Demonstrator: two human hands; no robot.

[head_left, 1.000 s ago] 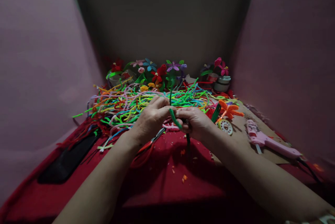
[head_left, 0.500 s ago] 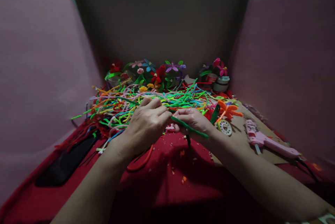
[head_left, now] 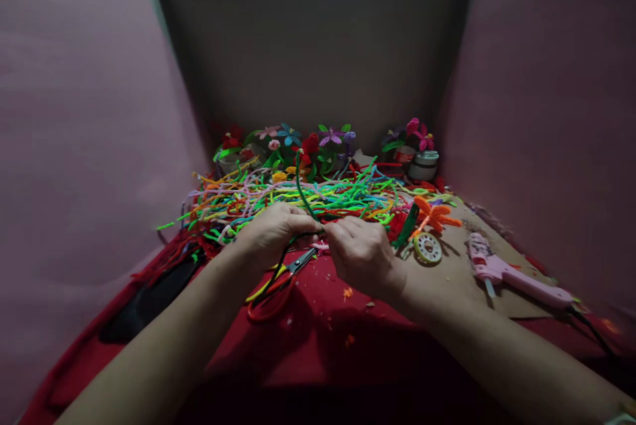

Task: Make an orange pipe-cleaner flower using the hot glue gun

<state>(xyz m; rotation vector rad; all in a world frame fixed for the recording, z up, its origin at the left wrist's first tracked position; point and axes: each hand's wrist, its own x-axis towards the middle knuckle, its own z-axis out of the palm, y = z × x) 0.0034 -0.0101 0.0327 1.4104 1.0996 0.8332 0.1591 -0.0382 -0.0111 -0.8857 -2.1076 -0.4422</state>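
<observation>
A dark green pipe cleaner point(head_left: 302, 190) stands up from between my fingers, its upper end above the pile. My left hand point(head_left: 273, 228) pinches it with thumb and fingertips. Close against those fingertips, my right hand point(head_left: 360, 253) is closed, also gripping the green pipe cleaner, with its knuckles toward me. Another dark length hangs from the left fingers toward the scissors point(head_left: 298, 265), which lie below my hands with red and yellow handles. Exactly how the green strands meet is hidden by my fingers.
Multicoloured pipe cleaners point(head_left: 348, 193) are heaped behind my hands, with pipe-cleaner flowers point(head_left: 330, 137) at the back. An orange flower point(head_left: 437, 214), a tape roll point(head_left: 427, 248) and a pink glue gun point(head_left: 517, 277) lie right, on cardboard point(head_left: 460, 273). A dark phone-like slab point(head_left: 149, 302) lies left.
My right hand has turned over, knuckles now toward me. The green pipe cleaner, earlier slanting across both hands, now points upward. More of the scissors shows, and the view has shifted slightly.
</observation>
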